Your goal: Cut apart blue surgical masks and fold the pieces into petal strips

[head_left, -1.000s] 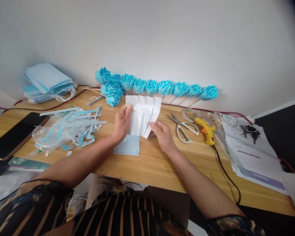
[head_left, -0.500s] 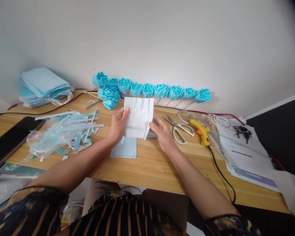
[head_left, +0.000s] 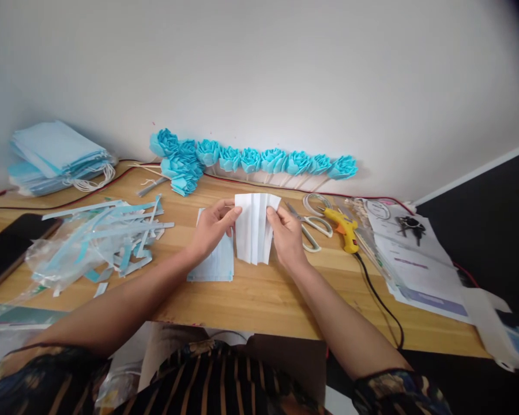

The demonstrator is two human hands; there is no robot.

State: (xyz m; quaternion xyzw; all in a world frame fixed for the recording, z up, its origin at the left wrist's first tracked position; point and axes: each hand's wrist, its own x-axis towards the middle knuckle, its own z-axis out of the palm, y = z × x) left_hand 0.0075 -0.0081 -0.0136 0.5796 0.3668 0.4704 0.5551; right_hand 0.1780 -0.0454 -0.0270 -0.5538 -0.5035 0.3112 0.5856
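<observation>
1. The left hand (head_left: 213, 229) has its fingers pinched shut on the left edge of a white, pleated, paper-like sheet (head_left: 258, 230).
2. The right hand (head_left: 289, 237) grips the opposite edge, fingers closed (both grips sit near the top).
3. That white sheet is held above the pale-brown wooden bench (head_left: 259, 300).
4. A light-blue, pleated, rectangular piece (head_left: 214, 262) lies partly beneath the left hand.

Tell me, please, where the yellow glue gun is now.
In the head view, the glue gun lies right of centre, between the scissors and the printed papers.
</observation>
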